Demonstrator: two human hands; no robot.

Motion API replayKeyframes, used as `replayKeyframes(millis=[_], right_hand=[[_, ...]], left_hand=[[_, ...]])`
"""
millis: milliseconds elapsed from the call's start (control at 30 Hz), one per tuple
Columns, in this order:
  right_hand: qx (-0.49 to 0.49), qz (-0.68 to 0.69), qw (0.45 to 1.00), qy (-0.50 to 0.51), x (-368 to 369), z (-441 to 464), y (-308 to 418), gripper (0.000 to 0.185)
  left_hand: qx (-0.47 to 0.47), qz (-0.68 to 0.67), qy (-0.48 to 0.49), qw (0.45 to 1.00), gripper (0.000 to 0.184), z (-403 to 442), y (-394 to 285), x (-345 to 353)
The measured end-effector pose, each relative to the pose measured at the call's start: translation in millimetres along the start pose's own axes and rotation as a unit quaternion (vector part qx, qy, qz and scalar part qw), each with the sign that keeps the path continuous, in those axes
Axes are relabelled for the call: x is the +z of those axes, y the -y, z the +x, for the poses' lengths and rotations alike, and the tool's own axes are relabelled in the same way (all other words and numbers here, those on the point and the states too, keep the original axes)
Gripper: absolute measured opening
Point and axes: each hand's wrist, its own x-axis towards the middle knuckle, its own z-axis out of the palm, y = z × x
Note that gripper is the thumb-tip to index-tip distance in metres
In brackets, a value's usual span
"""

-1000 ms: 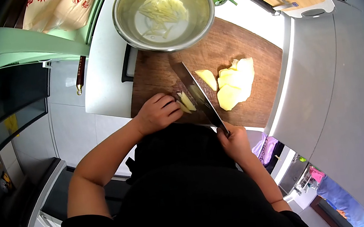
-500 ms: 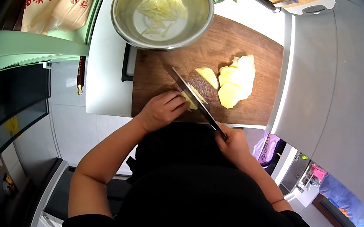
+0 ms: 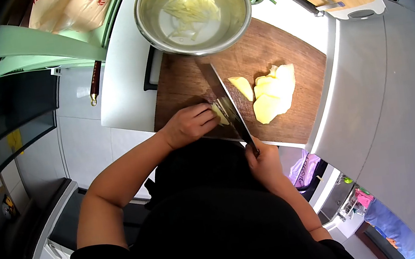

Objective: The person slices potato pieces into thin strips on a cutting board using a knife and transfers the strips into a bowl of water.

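Wooden board (image 3: 184, 75): head view; dark brown, lying in front of the person.
Cut piece (image 3: 220, 113): pale yellow, on the board, just beside the blade; contact with the edge, cannot tell.
Left hand (image 3: 191, 125): fingers bunched narrow, holding the cut piece down.
Right hand (image 3: 265, 166): fingers closed round the handle of the knife (image 3: 225, 98).
Step, I judge: slicing into strips.
Next stroke calls for: fingertips tucked back.
Loose slice (image 3: 241, 88): flat, one side curved.
Slice pile (image 3: 274, 94): overlapping, smooth, brightly lit.
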Motion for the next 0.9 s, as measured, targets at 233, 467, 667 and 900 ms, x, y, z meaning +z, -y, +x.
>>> replayKeyframes(millis=[233,467,667,900], right_hand=[[-0.004,-0.036,0.999,0.015,4,-13,-4,0.037],[-0.019,-0.076,0.997,0.002,7,-17,-2,0.041],[-0.014,-0.066,0.998,0.01,3,-18,-3,0.041],[-0.041,-0.093,0.995,-0.009,15,-3,-5,0.039]], left_hand=[[0.014,0.006,-0.029,0.999,0.022,1,0,2],[0.01,0.015,-0.036,0.999,0.021,-2,2,3],[-0.004,0.001,-0.015,1.0,0.019,-2,2,5],[-0.003,-0.012,-0.01,1.0,0.021,0,1,1]])
